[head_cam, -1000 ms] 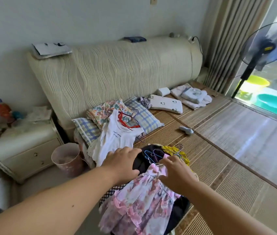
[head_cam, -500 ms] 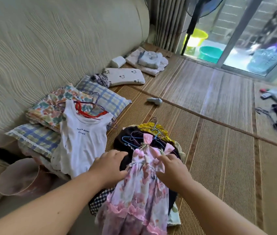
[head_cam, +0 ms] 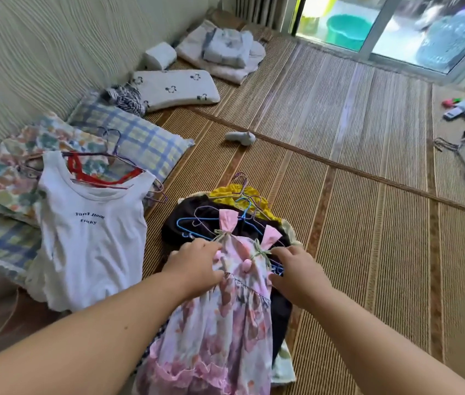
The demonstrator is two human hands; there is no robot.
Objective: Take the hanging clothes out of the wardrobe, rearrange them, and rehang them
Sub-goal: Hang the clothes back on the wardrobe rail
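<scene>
The left hand (head_cam: 197, 266) and right hand (head_cam: 296, 276) each pinch a shoulder of the pink floral dress (head_cam: 225, 332), fingers curled into the fabric just below its bow straps. The dress lies atop a black garment (head_cam: 205, 203) and a blue hanger (head_cam: 180, 224) on the bed's woven mat (head_cam: 368, 223), beside a white tank top (head_cam: 89, 238).

Only one readable item: white sleeveless top (head_cam: 89, 238), lying on the bed against the pillows, chest print (head_cam: 90, 218) in small dark letters, two lines. Blurred: the upper line looks like two short words, the lower a single word ending "-icky". No other text, brand or number legible
</scene>
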